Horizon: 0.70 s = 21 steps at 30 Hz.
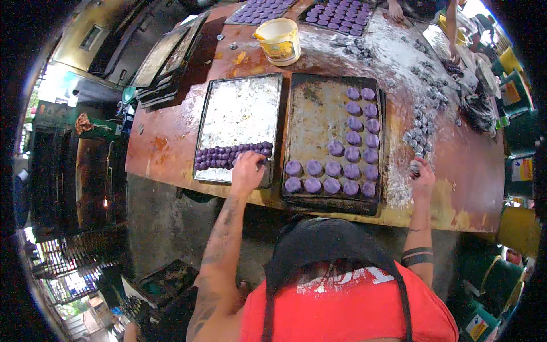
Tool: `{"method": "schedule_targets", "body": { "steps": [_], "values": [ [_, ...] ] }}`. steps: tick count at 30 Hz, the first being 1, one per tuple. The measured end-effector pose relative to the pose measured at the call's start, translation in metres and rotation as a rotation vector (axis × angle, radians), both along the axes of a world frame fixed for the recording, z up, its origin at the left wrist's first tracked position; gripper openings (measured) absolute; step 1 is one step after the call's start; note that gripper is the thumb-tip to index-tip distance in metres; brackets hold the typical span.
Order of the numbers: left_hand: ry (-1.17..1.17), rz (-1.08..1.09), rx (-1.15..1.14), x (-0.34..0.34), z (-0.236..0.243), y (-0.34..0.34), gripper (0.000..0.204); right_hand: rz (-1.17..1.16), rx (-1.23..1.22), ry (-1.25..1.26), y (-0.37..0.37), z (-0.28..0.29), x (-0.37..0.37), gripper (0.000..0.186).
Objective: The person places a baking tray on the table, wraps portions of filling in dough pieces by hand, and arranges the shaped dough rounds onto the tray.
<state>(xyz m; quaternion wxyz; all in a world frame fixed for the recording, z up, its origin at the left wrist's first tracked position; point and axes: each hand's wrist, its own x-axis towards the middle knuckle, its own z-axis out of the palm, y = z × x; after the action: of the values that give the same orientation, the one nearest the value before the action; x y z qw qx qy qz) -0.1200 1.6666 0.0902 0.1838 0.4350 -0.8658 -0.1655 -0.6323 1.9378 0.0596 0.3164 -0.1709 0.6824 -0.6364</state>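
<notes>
On the left metal tray point(242, 108), small dark purple balls point(222, 157), apparently dough or paste, sit packed in rows along the near end. My left hand point(247, 171) reaches over the right part of these rows, its fingers bent around a purple ball at the edge. To the right, above the floured tabletop, my right hand point(422, 175) pinches a pale, flour-dusted dough ball point(415, 166). A darker baking tray point(310, 122) lies between my hands, with flattened purple dough rounds point(351, 154) along its right side and near end.
Floured dough balls point(420, 128) are strewn across the right of the wooden table point(165, 134). A yellow-and-white bucket point(280, 43) stands beyond the trays. Filled trays point(336, 16) lie at the far edge, and stacked trays point(171, 60) at the left. Another person's hand point(454, 54) is far right.
</notes>
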Motion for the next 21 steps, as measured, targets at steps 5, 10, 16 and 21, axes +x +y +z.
{"method": "schedule_targets", "body": {
  "steps": [5,10,16,21],
  "values": [
    [-0.159,0.041,-0.111,-0.025,0.001,0.001,0.017,0.030,-0.127,-0.243,-0.024,-0.050,-0.015,0.018],
    [0.753,0.367,0.643,-0.118,0.044,0.042,0.013,0.423,0.021,0.216,-0.113,0.004,0.080,0.020],
    [1.095,0.384,1.181,-0.188,0.077,0.070,0.020,0.712,-0.152,0.678,-0.148,0.132,0.158,0.017],
    [1.182,0.411,1.375,-0.190,0.084,0.074,0.024,0.716,-0.214,0.971,-0.152,0.116,0.170,0.033]
  ]
}}
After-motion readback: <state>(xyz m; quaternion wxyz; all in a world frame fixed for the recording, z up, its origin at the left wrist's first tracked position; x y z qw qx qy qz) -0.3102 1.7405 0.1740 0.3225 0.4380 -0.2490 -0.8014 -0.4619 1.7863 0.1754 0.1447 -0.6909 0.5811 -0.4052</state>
